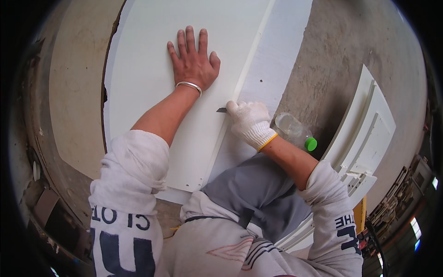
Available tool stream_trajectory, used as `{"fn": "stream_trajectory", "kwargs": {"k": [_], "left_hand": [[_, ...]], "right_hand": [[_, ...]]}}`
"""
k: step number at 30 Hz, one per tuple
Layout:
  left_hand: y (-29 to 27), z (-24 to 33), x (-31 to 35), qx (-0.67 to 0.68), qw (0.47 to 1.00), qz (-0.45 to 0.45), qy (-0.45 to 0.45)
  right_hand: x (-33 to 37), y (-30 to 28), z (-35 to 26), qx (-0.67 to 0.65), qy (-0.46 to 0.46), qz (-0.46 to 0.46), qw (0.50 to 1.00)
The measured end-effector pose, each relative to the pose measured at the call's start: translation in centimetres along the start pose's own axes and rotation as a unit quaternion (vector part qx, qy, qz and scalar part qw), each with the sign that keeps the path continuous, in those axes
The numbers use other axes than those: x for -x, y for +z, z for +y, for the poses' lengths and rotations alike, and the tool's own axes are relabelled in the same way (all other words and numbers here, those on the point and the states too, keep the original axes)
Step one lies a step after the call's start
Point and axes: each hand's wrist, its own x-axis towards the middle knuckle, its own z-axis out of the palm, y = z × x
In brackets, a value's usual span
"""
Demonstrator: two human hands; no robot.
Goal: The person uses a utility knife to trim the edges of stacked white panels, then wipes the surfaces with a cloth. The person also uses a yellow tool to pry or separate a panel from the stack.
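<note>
My bare left hand (195, 64) lies flat on a long white panel (152, 97), its fingers spread, with a silver bangle at the wrist. My right hand (249, 117), in a white knitted glove with a yellow hem, is closed at the panel's right edge. A short dark blade (221, 110) sticks out from the gloved fist toward the left and meets the panel's surface near that edge. It looks like the blade of a utility knife; the handle is hidden inside the glove. Small holes show at the panel's near end.
Under the panel is a wider pale board (272, 64). A clear plastic bottle with a green cap (310, 144) lies beside my right forearm. Several white panels (364, 129) lean at the right. A large tan board (78, 83) is at the left.
</note>
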Motion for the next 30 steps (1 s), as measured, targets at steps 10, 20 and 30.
{"fn": "stream_trajectory", "kwargs": {"k": [10, 20, 30], "left_hand": [[0.3, 0.0, -0.2, 0.013, 1.000, 0.010, -0.002], [0.2, 0.2, -0.2, 0.005, 1.000, 0.010, -0.004], [0.9, 0.3, -0.3, 0.008, 1.000, 0.024, -0.006]], "right_hand": [[-5.2, -5.7, 5.5, -0.053, 0.112, 0.141, 0.982], [-4.9, -4.6, 4.9, 0.004, 0.069, 0.101, 0.993], [-4.1, -2.3, 4.1, 0.000, 0.059, 0.131, 0.990]]}}
